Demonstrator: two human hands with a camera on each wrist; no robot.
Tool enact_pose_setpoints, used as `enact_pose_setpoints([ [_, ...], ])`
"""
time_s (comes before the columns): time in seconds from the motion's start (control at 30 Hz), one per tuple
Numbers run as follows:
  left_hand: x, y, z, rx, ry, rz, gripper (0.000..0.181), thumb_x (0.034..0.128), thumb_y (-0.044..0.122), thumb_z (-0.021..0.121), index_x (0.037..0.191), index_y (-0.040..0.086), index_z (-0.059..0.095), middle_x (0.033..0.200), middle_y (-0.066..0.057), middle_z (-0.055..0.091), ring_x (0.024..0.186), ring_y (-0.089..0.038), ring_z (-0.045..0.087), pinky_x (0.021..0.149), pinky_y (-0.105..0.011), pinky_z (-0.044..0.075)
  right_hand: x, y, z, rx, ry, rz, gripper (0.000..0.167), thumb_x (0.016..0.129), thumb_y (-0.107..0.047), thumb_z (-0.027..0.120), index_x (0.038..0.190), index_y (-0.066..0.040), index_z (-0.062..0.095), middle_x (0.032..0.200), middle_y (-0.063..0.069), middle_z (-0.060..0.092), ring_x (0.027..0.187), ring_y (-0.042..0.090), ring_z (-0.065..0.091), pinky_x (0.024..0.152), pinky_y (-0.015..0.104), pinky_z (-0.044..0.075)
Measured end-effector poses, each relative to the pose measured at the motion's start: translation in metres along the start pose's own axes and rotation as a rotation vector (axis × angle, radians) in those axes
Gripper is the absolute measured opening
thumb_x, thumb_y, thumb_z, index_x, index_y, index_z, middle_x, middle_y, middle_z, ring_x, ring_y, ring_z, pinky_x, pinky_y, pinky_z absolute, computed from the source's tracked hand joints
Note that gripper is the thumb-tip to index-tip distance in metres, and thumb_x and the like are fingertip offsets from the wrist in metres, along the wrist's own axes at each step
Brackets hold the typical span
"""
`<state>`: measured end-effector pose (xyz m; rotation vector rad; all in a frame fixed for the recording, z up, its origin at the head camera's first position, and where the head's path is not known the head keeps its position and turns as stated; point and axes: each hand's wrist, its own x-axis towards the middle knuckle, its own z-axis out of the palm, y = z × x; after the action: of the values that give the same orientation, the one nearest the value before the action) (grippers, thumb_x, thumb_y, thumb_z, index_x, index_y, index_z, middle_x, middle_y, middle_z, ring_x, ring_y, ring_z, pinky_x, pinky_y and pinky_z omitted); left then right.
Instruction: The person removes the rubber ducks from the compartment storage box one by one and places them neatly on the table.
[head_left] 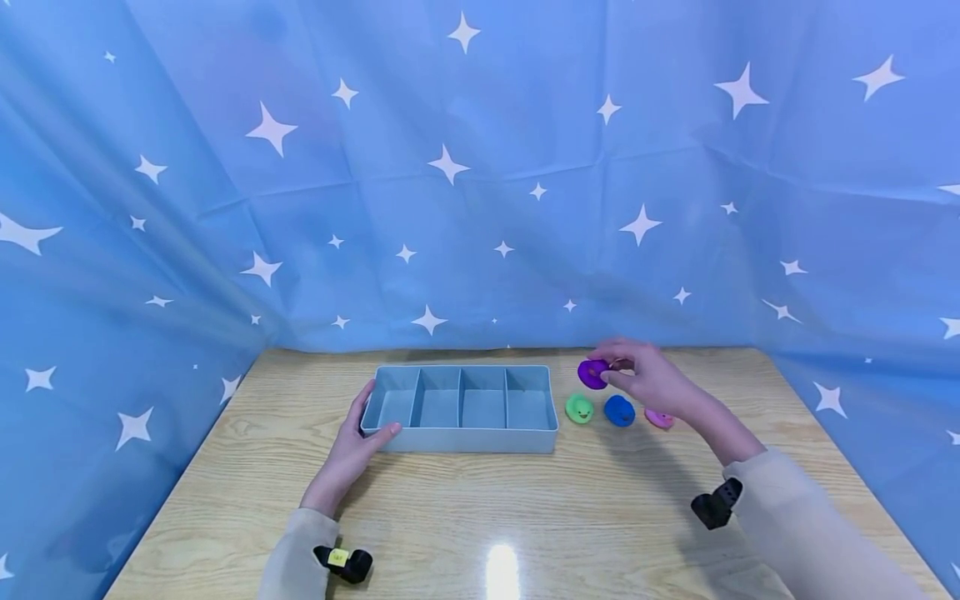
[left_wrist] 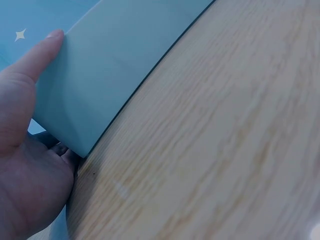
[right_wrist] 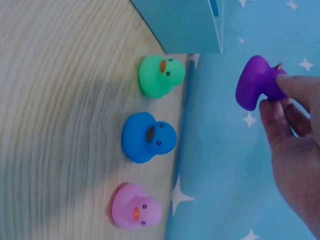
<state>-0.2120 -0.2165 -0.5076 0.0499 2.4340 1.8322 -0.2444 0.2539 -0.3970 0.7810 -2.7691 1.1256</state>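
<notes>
A purple rubber duck (right_wrist: 254,84) is pinched by the head between the thumb and fingers of my right hand (head_left: 649,377), held above the table. Below it sit a green duck (head_left: 579,408), a blue duck (head_left: 619,411) and a pink duck (head_left: 659,418), the pink one partly covered by the hand in the head view. With my left hand (head_left: 356,437) I grip the left end of a blue-grey divided box (head_left: 480,440), thumb on its front wall and fingers behind its side. The compartments that show hold nothing.
The wooden table (head_left: 450,517) stretches in front of the box. Behind it hangs a blue curtain (head_left: 510,208) with white stars, which also closes off both sides. A wrist camera (head_left: 717,503) sits on the right sleeve, another (head_left: 345,563) on the left.
</notes>
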Motion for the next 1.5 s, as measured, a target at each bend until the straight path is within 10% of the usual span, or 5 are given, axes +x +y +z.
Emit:
enact_pose_setpoints([
  [1.17,0.0,0.0,0.002,0.0,0.001,0.007,0.087,0.1002,0.03,0.069,0.166,0.03,0.012,0.171,-0.016,0.007,0.156,-0.039,0.004,0.121,-0.064,0.01,-0.052,0.034,-0.052,-0.05,0.106,0.042,0.028,0.092,0.01,0.066,0.12,0.01,0.069,0.121,0.028,0.064,0.101,0.038,0.067,0.083,0.009,0.05],
  [1.5,0.0,0.001,0.002,0.011,0.004,0.001,0.086,0.1013,0.028,0.068,0.166,0.031,0.012,0.171,-0.016,0.005,0.156,-0.039,0.002,0.121,-0.064,0.01,-0.063,0.045,-0.053,-0.087,0.132,0.041,0.03,0.089,0.013,0.068,0.118,0.009,0.07,0.114,0.024,0.068,0.095,0.005,0.064,0.079,0.01,0.052],
])
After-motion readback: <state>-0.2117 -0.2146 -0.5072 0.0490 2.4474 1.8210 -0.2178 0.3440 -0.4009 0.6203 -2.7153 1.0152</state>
